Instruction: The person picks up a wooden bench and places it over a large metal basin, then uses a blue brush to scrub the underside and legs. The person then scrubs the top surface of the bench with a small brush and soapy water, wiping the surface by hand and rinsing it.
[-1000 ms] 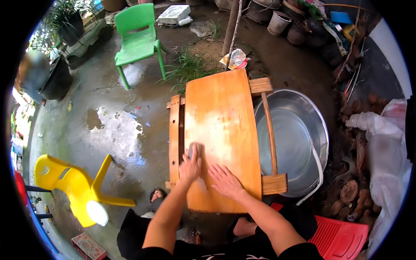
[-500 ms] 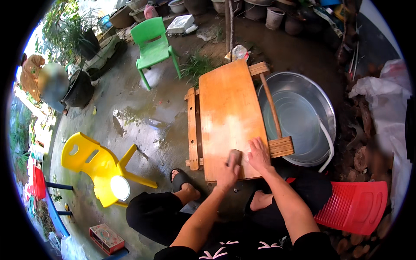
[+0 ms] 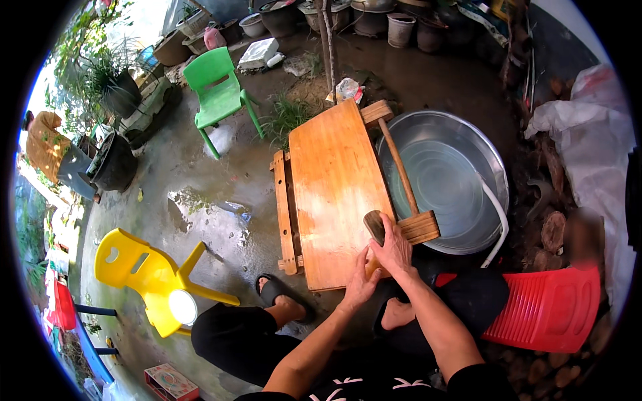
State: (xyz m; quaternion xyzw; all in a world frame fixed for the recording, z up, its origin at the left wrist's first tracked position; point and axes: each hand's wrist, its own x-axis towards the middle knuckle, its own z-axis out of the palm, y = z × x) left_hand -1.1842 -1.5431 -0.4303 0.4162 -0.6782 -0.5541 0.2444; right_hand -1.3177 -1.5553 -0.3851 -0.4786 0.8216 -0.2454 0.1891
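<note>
Both hands at the near right corner of the wooden desk (image 3: 334, 194); right hand (image 3: 394, 248) wraps a brown wooden block (image 3: 374, 226), fingers closed round its lower end, block standing tilted on the desk edge just beside the near crosspiece; left hand (image 3: 360, 284) sits just below and left of it, fingers curled against the desk's near edge and touching the block's lower part; cannot tell whether the left actually grips it or only steadies it.

Desk top is bare orange-brown wood, paler and scuffed toward the near end; it rests on a wooden frame (image 3: 283, 214) that sticks out on the left side; a wooden bar (image 3: 398, 167) runs along its right edge.

Round metal basin (image 3: 455, 180) sits just right of the desk, under the bar; a white hose (image 3: 500, 227) hangs over its near rim.

Person sits low; black trousers; left foot in a dark sandal (image 3: 274, 291) on the wet concrete floor (image 3: 200, 180); bare right foot (image 3: 399, 313) tucked under the desk's near end.

Red plastic stool (image 3: 548, 307) to the right; yellow plastic chair (image 3: 150, 274) tipped over on the left; green plastic chair (image 3: 217, 87) upright farther off; plant pots (image 3: 114, 160) along the left; white sack (image 3: 588, 140) and cut logs (image 3: 554, 230) on the right.
</note>
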